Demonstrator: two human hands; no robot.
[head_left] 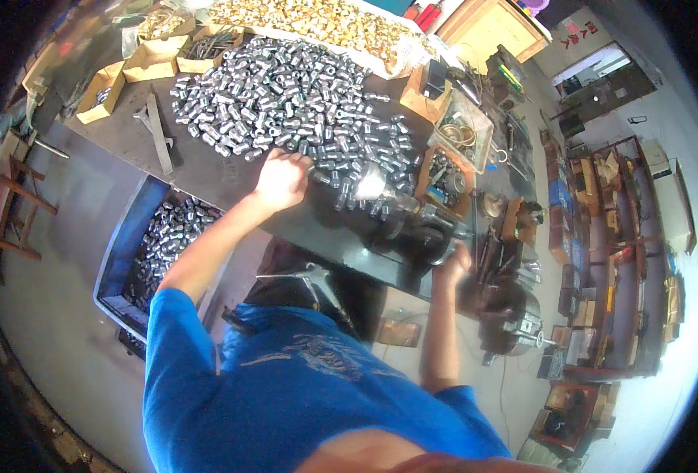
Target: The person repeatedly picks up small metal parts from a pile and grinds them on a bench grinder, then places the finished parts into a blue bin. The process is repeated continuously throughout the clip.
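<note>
1. The left hand (282, 180) is seen resting on the dark bench (207, 169), at the near edge of a big heap of small silver metal pieces (286, 94).
2. Its fingers (300, 161) are curled down among the pieces at about 1 o'clock from the hand. Whether a piece is held cannot be told.
3. The right hand (451, 264) is closed around a dark part of the machine (412, 225) at 4 o'clock from the left hand.
4. More silver pieces are seen in a blue bin (140, 205) at 8 o'clock, below the bench.
</note>
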